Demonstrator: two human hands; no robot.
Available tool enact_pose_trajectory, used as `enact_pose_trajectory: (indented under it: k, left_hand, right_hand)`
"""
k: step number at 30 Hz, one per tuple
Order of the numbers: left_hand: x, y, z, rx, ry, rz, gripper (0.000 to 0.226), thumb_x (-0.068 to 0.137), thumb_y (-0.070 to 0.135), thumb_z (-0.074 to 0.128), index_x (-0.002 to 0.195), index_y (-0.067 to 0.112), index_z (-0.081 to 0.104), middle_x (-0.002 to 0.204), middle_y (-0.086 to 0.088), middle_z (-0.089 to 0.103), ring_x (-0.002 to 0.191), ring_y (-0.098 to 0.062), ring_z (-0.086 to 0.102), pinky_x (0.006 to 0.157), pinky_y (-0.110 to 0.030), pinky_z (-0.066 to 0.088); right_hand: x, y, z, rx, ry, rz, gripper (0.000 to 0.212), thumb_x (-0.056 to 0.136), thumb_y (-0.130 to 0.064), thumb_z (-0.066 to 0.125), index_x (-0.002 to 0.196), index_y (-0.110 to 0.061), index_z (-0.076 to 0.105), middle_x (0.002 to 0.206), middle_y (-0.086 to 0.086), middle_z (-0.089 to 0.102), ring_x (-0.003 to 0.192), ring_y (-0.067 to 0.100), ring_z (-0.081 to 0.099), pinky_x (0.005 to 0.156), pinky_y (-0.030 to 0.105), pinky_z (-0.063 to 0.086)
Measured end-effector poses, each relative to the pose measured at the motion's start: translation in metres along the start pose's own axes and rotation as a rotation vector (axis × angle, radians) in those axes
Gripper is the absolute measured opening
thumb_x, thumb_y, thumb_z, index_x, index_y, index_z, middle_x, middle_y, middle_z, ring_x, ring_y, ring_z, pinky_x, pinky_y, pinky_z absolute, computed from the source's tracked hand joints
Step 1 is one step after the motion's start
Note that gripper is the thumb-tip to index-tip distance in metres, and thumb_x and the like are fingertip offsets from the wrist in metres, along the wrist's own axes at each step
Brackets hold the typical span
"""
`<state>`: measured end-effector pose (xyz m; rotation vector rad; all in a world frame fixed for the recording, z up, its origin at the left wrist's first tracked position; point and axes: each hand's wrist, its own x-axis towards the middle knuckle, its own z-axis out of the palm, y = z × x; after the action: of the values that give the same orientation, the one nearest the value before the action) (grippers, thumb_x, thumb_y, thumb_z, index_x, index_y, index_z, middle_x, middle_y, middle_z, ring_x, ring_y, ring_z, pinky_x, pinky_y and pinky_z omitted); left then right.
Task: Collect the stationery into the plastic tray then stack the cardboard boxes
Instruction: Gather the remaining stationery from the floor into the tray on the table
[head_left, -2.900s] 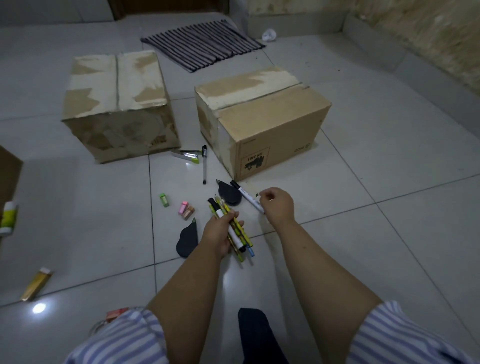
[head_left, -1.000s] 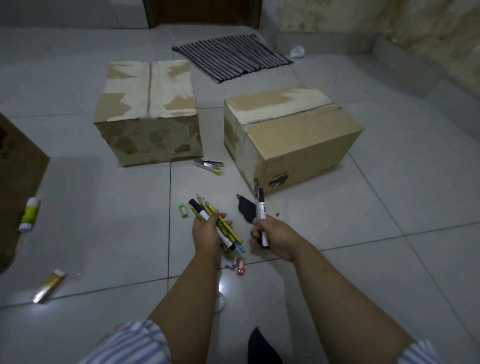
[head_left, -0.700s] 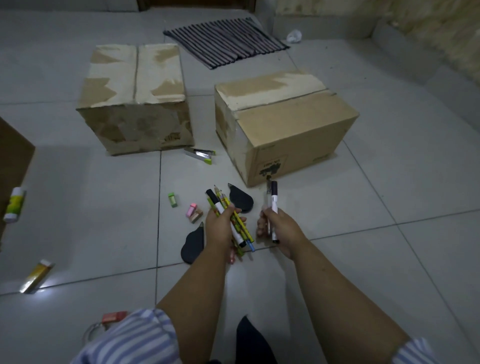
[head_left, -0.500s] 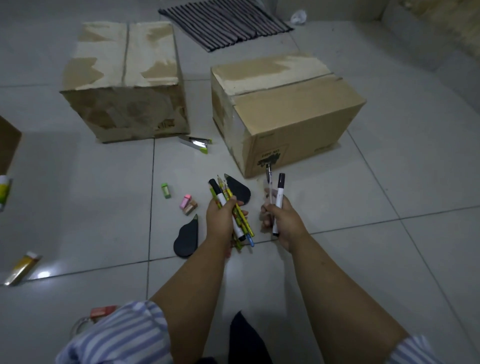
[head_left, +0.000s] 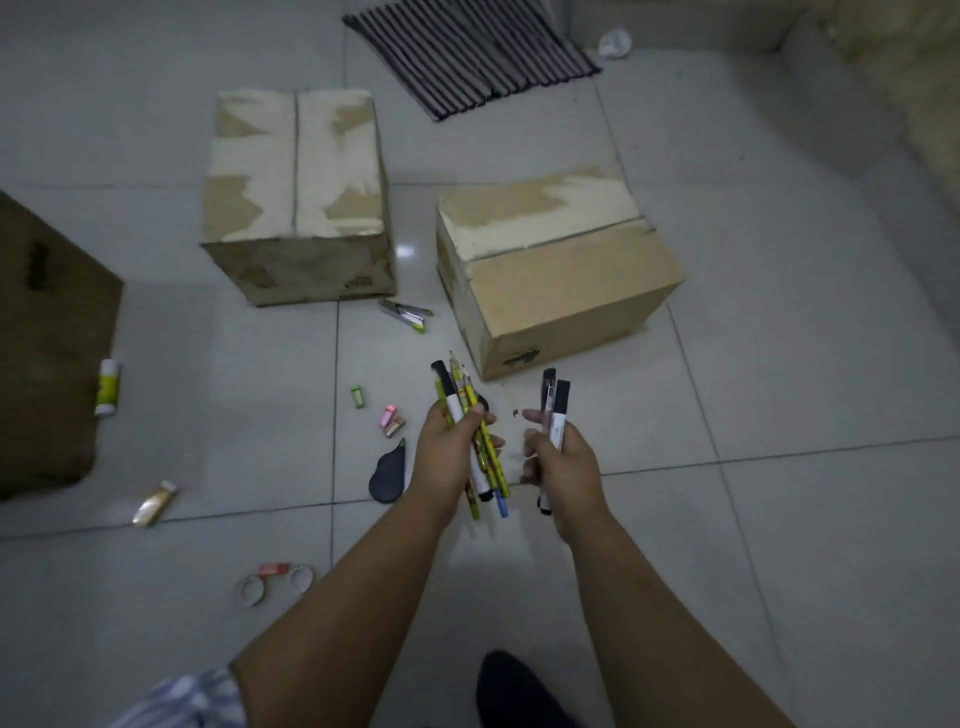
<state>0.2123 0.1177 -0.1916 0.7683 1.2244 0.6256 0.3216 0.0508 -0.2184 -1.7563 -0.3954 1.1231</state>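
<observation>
Pens and pencils (head_left: 478, 441) bunch in the left hand (head_left: 447, 452), its grip closed round them; the right hand (head_left: 566, 462) clasps two markers (head_left: 555, 410), probably to merge both bundles before traying.

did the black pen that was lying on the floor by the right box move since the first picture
Yes. It no longer lies on the tile beside the right cardboard box; it now stands upright in the right hand, next to a white marker.

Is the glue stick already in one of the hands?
No, the glue stick lies on the floor far to the left, beside the dark box, apart from both hands.
</observation>
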Motion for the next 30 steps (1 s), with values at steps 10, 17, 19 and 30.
enact_pose_trajectory:
  k: [10, 17, 19, 30]
  left_hand:
    - [-0.190, 0.240, 0.004, 0.090, -0.025, 0.018, 0.009, 0.095, 0.014, 0.051, 0.088, 0.018, 0.055, 0.079, -0.006, 0.063, 0.058, -0.014, 0.065, 0.058, -0.027, 0.057]
    - [-0.307, 0.370, 0.007, 0.050, 0.006, 0.074, 0.008, 0.095, 0.015, 0.050, 0.090, 0.013, 0.056, 0.080, -0.004, 0.064, 0.062, -0.019, 0.063, 0.055, -0.024, 0.056]
    - [-0.336, 0.392, 0.002, 0.032, 0.024, 0.102, 0.010, 0.095, 0.014, 0.050, 0.087, 0.016, 0.055, 0.079, -0.004, 0.063, 0.058, -0.015, 0.063, 0.053, -0.023, 0.054]
    - [-0.462, 0.424, -0.076, -0.153, 0.293, 0.178, 0.008, 0.095, 0.014, 0.050, 0.102, 0.011, 0.053, 0.087, -0.009, 0.063, 0.076, -0.026, 0.060, 0.082, -0.041, 0.052]
  right_hand:
    - [-0.181, -0.243, 0.007, -0.032, -0.098, 0.043, 0.020, 0.096, -0.028, 0.046, 0.084, -0.014, 0.054, 0.054, -0.001, 0.043, 0.035, 0.006, 0.038, 0.040, 0.020, 0.038]
    - [-0.278, -0.385, 0.010, -0.005, -0.117, -0.011, 0.017, 0.097, -0.023, 0.045, 0.086, -0.016, 0.056, 0.059, 0.000, 0.046, 0.044, 0.010, 0.038, 0.040, 0.016, 0.037]
    - [-0.299, -0.410, 0.011, -0.006, -0.141, -0.037, 0.014, 0.097, -0.023, 0.045, 0.091, -0.014, 0.055, 0.060, 0.001, 0.046, 0.045, 0.011, 0.038, 0.039, 0.015, 0.036]
    - [-0.403, -0.460, 0.075, -0.237, -0.559, -0.088, 0.012, 0.094, -0.011, 0.041, 0.084, -0.012, 0.048, 0.058, 0.004, 0.046, 0.042, 0.013, 0.038, 0.038, 0.022, 0.035]
